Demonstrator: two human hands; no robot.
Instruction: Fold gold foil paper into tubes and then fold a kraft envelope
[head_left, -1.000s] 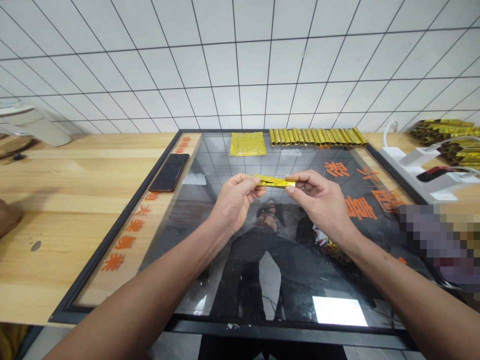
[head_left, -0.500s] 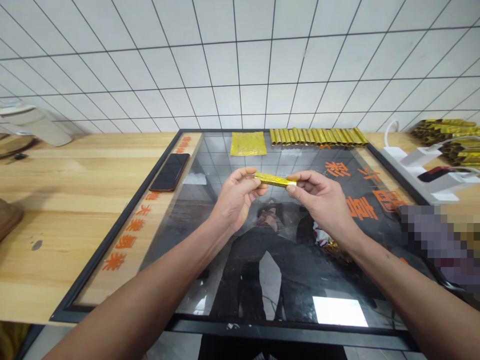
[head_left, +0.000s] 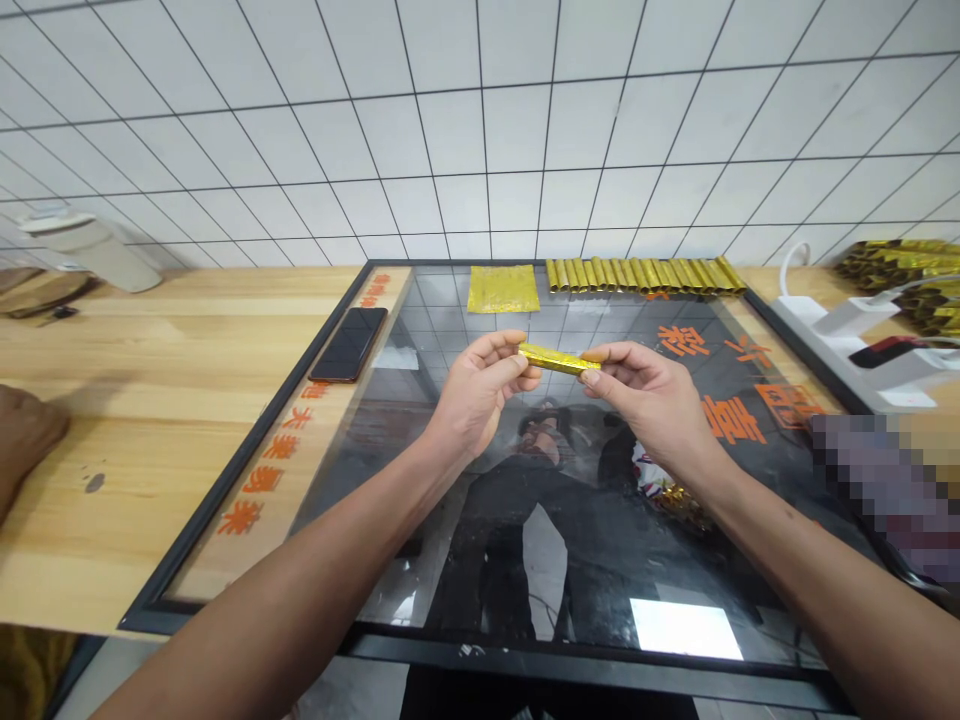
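Pinching, left hand [head_left: 480, 390] to right hand [head_left: 651, 388], a slim gold foil roll [head_left: 559, 358] by its ends over black-framed glass [head_left: 600, 560]. Looks mostly rolled tbh. Behind: flat gold foil square [head_left: 504, 289], seemingly left to do, then row of gold foil tubes [head_left: 645, 275], probably done. Around: black rectangular phone [head_left: 350, 343], white plastic power strip [head_left: 829, 350], no obvious blockers.

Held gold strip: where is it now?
In the head view, the gold strip is just right of centre, held between the left hand and right hand, in front of the flat gold sheet.

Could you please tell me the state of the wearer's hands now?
Left hand: closed, holding one end of the gold strip.
Right hand: closed, holding the other end.
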